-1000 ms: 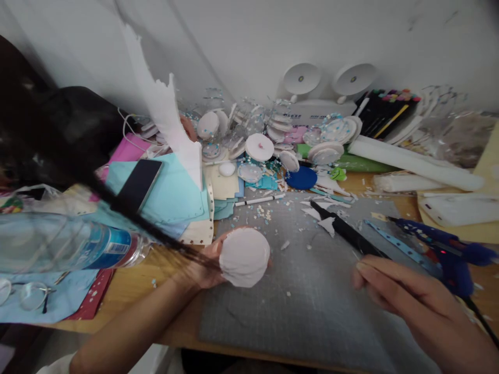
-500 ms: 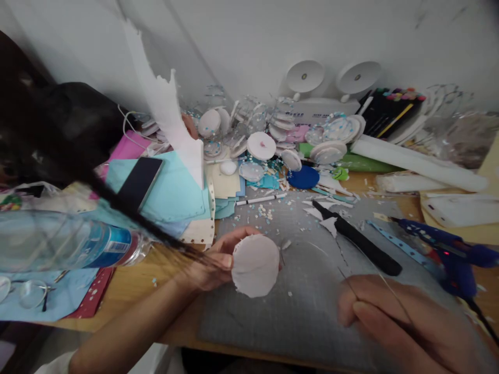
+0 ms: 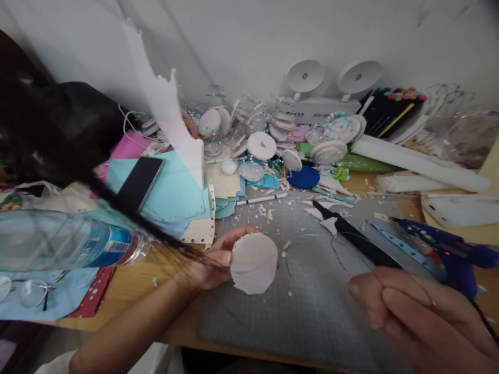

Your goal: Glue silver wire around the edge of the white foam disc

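My left hand point(image 3: 218, 259) holds a round pale pink foam disc point(image 3: 253, 262) upright by its edge, just above the grey cutting mat point(image 3: 304, 306). At the lower right, my right hand point(image 3: 413, 311) has its fingers pinched on a thin wire point(image 3: 307, 235). The wire curves across the mat toward the disc. A black pen-like tool point(image 3: 362, 241) lies on the mat just beyond my right hand.
A blue glue gun point(image 3: 448, 246) lies at the right. On the left are a water bottle point(image 3: 58, 241) on its side, a phone point(image 3: 138, 182) on coloured paper, and glasses point(image 3: 23, 293). Foam discs, rolls and markers crowd the back by the wall.
My left hand shifted the disc a little to the right. My right hand moved in leftward, took up the thin wire, then drew back to the right with it.
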`<action>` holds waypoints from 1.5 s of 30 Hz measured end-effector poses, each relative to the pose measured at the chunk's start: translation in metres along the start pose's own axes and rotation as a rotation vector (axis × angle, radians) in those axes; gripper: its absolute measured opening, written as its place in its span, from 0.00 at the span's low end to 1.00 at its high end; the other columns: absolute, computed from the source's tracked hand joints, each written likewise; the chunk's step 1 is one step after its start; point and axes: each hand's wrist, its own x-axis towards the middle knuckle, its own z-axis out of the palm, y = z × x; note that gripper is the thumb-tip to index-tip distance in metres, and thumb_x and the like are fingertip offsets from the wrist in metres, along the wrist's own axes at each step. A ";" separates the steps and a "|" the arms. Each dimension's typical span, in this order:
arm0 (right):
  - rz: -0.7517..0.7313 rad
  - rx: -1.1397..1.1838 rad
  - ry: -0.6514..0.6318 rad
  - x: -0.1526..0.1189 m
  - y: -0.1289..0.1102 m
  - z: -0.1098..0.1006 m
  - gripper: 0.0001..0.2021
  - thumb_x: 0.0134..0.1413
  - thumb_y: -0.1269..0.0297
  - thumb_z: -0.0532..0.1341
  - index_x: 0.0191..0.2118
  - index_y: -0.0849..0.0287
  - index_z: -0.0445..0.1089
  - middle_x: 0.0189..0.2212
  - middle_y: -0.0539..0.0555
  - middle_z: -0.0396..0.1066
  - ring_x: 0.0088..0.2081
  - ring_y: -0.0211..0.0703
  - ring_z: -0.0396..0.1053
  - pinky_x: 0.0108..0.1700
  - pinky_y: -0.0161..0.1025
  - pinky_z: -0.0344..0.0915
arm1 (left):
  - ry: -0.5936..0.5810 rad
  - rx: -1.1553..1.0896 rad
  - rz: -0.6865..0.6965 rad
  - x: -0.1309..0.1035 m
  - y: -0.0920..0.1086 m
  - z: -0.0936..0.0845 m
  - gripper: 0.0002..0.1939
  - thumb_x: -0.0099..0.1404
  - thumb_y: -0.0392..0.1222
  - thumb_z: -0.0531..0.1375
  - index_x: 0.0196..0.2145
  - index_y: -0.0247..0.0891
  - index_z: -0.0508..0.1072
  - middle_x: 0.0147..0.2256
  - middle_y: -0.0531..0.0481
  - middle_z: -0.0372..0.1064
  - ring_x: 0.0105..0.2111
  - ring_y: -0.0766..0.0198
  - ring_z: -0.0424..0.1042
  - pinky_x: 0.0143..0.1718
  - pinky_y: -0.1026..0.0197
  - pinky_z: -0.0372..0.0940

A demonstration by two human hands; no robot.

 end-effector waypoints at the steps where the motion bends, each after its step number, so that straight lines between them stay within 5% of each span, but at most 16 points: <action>1: 0.032 0.056 -0.022 0.001 0.000 0.000 0.22 0.55 0.50 0.55 0.15 0.54 0.64 0.14 0.51 0.58 0.16 0.39 0.54 0.17 0.37 0.48 | -0.003 -0.005 -0.001 0.000 0.000 0.000 0.30 0.45 0.49 0.71 0.45 0.37 0.70 0.38 0.42 0.75 0.39 0.51 0.76 0.31 0.62 0.69; 5: 0.086 0.290 -0.079 0.023 0.007 0.002 0.18 0.56 0.56 0.58 0.17 0.56 0.65 0.15 0.49 0.56 0.18 0.35 0.50 0.19 0.36 0.44 | 0.005 -0.007 0.008 -0.001 0.000 -0.002 0.31 0.45 0.51 0.70 0.46 0.38 0.70 0.39 0.42 0.74 0.38 0.53 0.76 0.34 0.61 0.68; 11: 0.019 0.738 -0.223 0.067 0.033 0.017 0.16 0.58 0.58 0.55 0.21 0.56 0.65 0.12 0.42 0.36 0.15 0.32 0.35 0.18 0.35 0.39 | 0.046 0.035 0.053 -0.001 0.002 -0.003 0.32 0.46 0.52 0.69 0.47 0.38 0.68 0.39 0.41 0.74 0.37 0.54 0.74 0.30 0.64 0.67; 19: -0.056 0.831 -0.212 0.046 0.045 0.024 0.18 0.61 0.57 0.52 0.21 0.54 0.64 0.12 0.42 0.39 0.15 0.33 0.37 0.18 0.36 0.40 | 0.045 0.014 0.016 0.003 0.001 -0.004 0.32 0.46 0.52 0.70 0.46 0.38 0.68 0.38 0.42 0.74 0.36 0.57 0.74 0.30 0.65 0.66; 27: -0.031 0.611 -0.104 0.030 0.043 0.021 0.15 0.57 0.60 0.57 0.20 0.54 0.66 0.14 0.46 0.46 0.18 0.36 0.45 0.20 0.37 0.45 | 0.093 0.040 0.014 0.002 -0.003 -0.008 0.34 0.44 0.54 0.70 0.47 0.39 0.69 0.40 0.43 0.73 0.37 0.57 0.73 0.38 0.60 0.65; 38: -0.006 0.408 -0.104 0.026 0.041 0.014 0.16 0.56 0.56 0.58 0.20 0.55 0.68 0.17 0.48 0.60 0.18 0.35 0.52 0.19 0.35 0.48 | 0.058 0.066 -0.008 0.002 -0.005 -0.009 0.34 0.45 0.57 0.69 0.47 0.38 0.70 0.40 0.41 0.74 0.37 0.57 0.74 0.35 0.62 0.66; 45: 0.088 0.401 -0.076 0.023 0.037 0.018 0.18 0.54 0.51 0.59 0.19 0.54 0.68 0.16 0.48 0.58 0.18 0.36 0.48 0.20 0.37 0.43 | 0.059 0.071 0.000 0.002 -0.007 -0.011 0.35 0.46 0.57 0.69 0.49 0.38 0.69 0.40 0.41 0.73 0.37 0.56 0.74 0.36 0.61 0.66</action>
